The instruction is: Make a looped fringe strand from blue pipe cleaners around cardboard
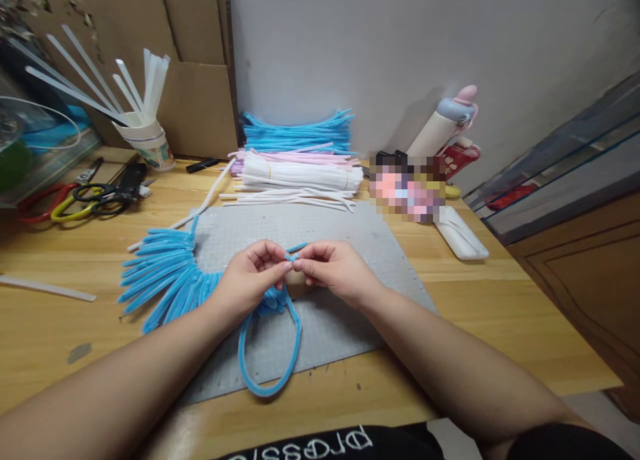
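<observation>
Over the grey cutting mat [345, 313], my left hand [254, 273] and my right hand [333, 265] meet fingertip to fingertip. Both pinch a blue pipe cleaner [293, 257], whose short end pokes up past my right fingers. Below my hands a blue pipe cleaner loop [270, 392] hangs toward the mat's front edge. A fan of folded blue pipe cleaners [165, 273], joined in a row along a curve, lies to the left and runs behind my left hand. My hands hide part of that row.
Bundles of blue [300, 135] and white pipe cleaners [303, 175] lie behind the mat. Scissors [80, 200] and a cup of white sticks [147, 143] stand at left. At right are a bottle [435, 127], a tissue pack [460, 233] and a pixelated object.
</observation>
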Available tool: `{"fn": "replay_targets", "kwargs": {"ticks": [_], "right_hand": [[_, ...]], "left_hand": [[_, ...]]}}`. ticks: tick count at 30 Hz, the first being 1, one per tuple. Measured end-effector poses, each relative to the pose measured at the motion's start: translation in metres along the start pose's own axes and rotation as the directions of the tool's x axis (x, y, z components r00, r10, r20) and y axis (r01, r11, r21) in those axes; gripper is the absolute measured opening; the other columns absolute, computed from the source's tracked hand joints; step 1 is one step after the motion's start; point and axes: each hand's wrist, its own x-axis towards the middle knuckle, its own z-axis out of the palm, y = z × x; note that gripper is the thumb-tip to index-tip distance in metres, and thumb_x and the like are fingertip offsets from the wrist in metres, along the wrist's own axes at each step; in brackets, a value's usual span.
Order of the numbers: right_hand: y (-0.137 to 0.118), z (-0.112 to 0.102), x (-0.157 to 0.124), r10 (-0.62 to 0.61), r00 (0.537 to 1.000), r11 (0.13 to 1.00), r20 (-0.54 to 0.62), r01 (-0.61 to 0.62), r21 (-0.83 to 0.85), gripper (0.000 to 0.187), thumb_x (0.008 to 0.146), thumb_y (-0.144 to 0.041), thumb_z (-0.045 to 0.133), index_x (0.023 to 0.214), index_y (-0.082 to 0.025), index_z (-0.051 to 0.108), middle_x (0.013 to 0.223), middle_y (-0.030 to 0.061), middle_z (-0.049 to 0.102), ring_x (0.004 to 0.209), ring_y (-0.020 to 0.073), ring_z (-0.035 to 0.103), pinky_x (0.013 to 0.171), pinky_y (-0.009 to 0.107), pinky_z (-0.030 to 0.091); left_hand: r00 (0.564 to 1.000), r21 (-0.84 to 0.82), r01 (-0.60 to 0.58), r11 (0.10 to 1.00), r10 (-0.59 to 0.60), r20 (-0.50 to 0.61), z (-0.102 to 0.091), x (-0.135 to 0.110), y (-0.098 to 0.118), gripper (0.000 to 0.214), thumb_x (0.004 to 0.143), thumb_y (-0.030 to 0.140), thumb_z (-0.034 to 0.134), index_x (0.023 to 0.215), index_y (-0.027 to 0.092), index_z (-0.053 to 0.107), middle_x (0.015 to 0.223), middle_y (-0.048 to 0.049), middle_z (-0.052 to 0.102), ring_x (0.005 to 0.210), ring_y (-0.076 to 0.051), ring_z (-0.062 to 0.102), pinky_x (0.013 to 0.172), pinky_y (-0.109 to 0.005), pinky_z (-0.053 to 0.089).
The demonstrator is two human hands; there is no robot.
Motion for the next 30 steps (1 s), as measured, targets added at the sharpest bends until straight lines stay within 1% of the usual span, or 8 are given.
{"fn": "replay_targets", "kwargs": {"ticks": [6,12,14,17,20,23,26,30], "right_hand": [[0.0,0.001,-0.001,0.017,0.999,0.998,0.045,-0.019,0.054,0.028,0.072,-0.041,0.07,0.071,-0.015,0.06,0.052,-0.0044,0.053,0.046,0.0056,0.044,0.042,0.018,0.028],[0.001,-0.001,0.001,0.118,0.986,0.973,0.119,-0.139,0.183,0.027,0.071,-0.036,0.071,0.067,-0.015,0.055,0.055,-0.0039,0.055,0.041,0.0038,0.044,0.034,0.015,0.021],[0.002,-0.001,0.003,0.162,0.978,0.958,0.13,-0.188,0.218,0.023,0.07,-0.032,0.068,0.065,-0.015,0.055,0.052,-0.0052,0.052,0.038,0.0028,0.041,0.033,0.015,0.017],[0.004,0.001,0.004,0.21,0.971,0.943,0.111,-0.231,0.24,0.019,0.07,-0.028,0.066,0.064,-0.014,0.056,0.051,-0.0054,0.051,0.036,0.0019,0.038,0.032,0.015,0.013],[0.004,0.002,0.002,0.186,0.975,0.952,0.124,-0.21,0.222,0.022,0.072,-0.031,0.067,0.063,-0.015,0.055,0.051,-0.0052,0.05,0.039,0.0026,0.039,0.033,0.016,0.015],[0.002,0.002,-0.001,0.148,0.976,0.968,0.157,-0.176,0.181,0.028,0.071,-0.037,0.072,0.065,-0.016,0.054,0.048,-0.0066,0.048,0.042,0.0037,0.038,0.036,0.015,0.018],[0.001,0.001,-0.003,0.167,0.977,0.973,0.134,-0.185,0.134,0.035,0.065,-0.041,0.078,0.066,-0.017,0.052,0.046,-0.0075,0.047,0.042,0.0044,0.037,0.038,0.016,0.02],[0.001,-0.001,-0.002,0.178,0.971,0.972,0.162,-0.199,0.125,0.031,0.066,-0.037,0.076,0.067,-0.017,0.052,0.045,-0.0075,0.048,0.041,0.0044,0.036,0.038,0.016,0.019]], "left_hand": [[0.999,0.034,-0.006,0.999,0.007,-0.043,0.003,-0.004,0.005,0.022,0.066,0.026,0.076,0.073,0.015,0.059,0.056,0.005,0.059,0.047,-0.006,0.053,0.047,-0.017,0.042],[0.996,0.148,-0.084,0.985,0.089,-0.024,0.004,-0.006,0.002,0.013,0.072,0.025,0.069,0.076,0.016,0.061,0.064,0.0023,0.062,0.05,-0.008,0.053,0.049,-0.02,0.042],[0.977,0.269,-0.204,0.941,0.212,0.001,0.004,-0.008,0.0,0.006,0.076,0.022,0.065,0.075,0.017,0.062,0.07,0.0001,0.064,0.058,-0.01,0.056,0.055,-0.023,0.045],[0.909,0.522,-0.381,0.763,0.413,0.061,0.004,-0.011,-0.002,0.006,0.077,0.015,0.06,0.074,0.019,0.063,0.074,-0.0012,0.065,0.07,-0.014,0.06,0.066,-0.026,0.047],[0.874,0.66,-0.412,0.628,0.477,0.091,0.004,-0.015,-0.002,0.007,0.078,0.012,0.059,0.076,0.019,0.062,0.076,-0.0016,0.065,0.071,-0.014,0.06,0.067,-0.026,0.047],[0.861,0.695,-0.421,0.583,0.498,0.103,0.004,-0.017,-0.001,0.009,0.079,0.011,0.057,0.076,0.018,0.061,0.076,-0.0019,0.065,0.071,-0.013,0.06,0.066,-0.025,0.046],[0.847,0.697,-0.45,0.559,0.514,0.134,0.004,-0.017,0.0,0.012,0.079,0.009,0.056,0.073,0.018,0.06,0.076,-0.0015,0.064,0.07,-0.013,0.06,0.066,-0.024,0.046],[0.86,0.683,-0.44,0.583,0.492,0.134,0.003,-0.015,-0.001,0.011,0.078,0.009,0.057,0.074,0.018,0.062,0.076,-0.0015,0.064,0.072,-0.013,0.061,0.067,-0.024,0.046]]}}
